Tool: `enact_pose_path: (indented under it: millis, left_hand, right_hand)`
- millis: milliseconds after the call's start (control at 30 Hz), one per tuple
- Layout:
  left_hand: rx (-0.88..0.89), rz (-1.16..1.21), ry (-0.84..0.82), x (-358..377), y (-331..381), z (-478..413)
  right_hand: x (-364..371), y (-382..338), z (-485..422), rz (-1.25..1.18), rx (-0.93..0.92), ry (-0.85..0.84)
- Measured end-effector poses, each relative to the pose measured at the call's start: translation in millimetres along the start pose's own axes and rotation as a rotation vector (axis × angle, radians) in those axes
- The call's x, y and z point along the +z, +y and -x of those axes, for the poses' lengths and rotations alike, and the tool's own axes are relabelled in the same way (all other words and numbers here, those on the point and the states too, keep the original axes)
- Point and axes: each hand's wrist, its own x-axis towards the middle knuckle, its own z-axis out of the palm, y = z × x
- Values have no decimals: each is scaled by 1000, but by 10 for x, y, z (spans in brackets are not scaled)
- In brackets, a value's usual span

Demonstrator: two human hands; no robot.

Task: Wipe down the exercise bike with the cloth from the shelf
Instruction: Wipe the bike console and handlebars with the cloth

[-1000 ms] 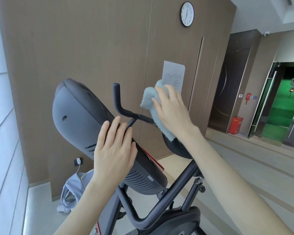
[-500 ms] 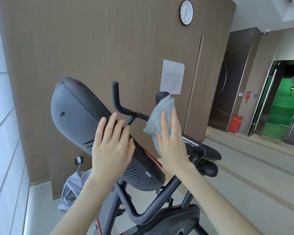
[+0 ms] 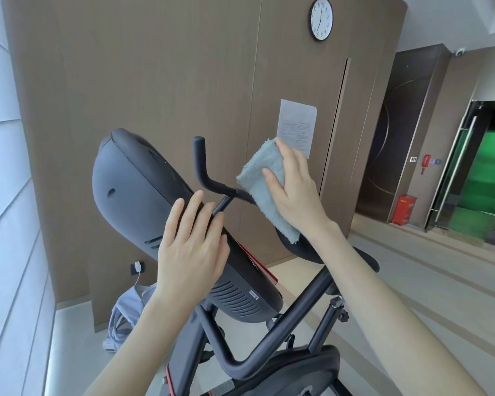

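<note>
left hand [image 3: 189, 252] lies flat, fingers straight, on the back of the exercise bike [image 3: 269, 352] console [image 3: 132, 181]; at its 2 o'clock, right hand [image 3: 295, 192] grips the grey cloth [image 3: 260, 172] wrapped over the handlebar [image 3: 203, 170]

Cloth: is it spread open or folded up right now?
Folded: the cloth is a narrow strip, held against the handlebar by the right hand, lower end hanging.

- Cloth [image 3: 265, 178] was pale blue-grey.
- Bike [image 3: 143, 178] was black, with a red strip along 1 edge.
- Wall [image 3: 155, 67] was brown, with faint wood grain.
- Clock [image 3: 320, 18] had a white face and black rim.
- Paper [image 3: 297, 121] was white.
- Box [image 3: 403, 210] was red.
- Bag [image 3: 129, 310] was pale grey.
</note>
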Motion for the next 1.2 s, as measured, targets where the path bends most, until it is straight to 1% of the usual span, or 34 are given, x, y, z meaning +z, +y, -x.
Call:
enact_pose_path:
  millis: [100,167,233,300,400,467,567,633,700,800,900,967,1033,1100,1200]
  left_hand:
    - [-8,2,-7,-12,21,0]
    - [-10,2,-10,-19,25,-1]
    - [-8,-1,-10,-19,24,1]
    - [-8,-1,-11,-14,25,6]
    - [-14,8,-5,-5,30,9]
    - [-16,12,-1,0,29,8]
    - [-8,9,0,3,16,11]
    - [0,10,4,13,3,13]
    - [5,11,7,28,-10,17]
    - [3,12,13,44,-11,20]
    - [-9,13,7,49,8,19]
    - [-17,14,4,49,20,15]
    - [-29,13,-1,42,29,13]
    - [-38,15,-6,31,43,15]
    - [-48,20,-4,8,54,11]
  right_hand:
    - [4,24,67,-149,110,-2]
    - [34,31,174,-184,155,-4]
    - [63,54,337,-149,181,-10]
    - [90,89,541,-50,180,-19]
    - [110,121,792,133,114,-29]
    - [108,108,823,191,59,-17]
    - [123,-3,588,216,4,31]
    - [147,-95,300,289,1,106]
    - [147,-169,53,381,20,145]
    - [80,-203,-126,444,-41,113]
    - [-33,-221,-325,443,-154,-13]
    - [-65,-251,-440,511,-179,-58]
    - [-79,-283,-429,569,-194,-38]
    - [-81,-264,-323,551,-226,-12]
    - [-74,-191,-161,599,-334,-4]
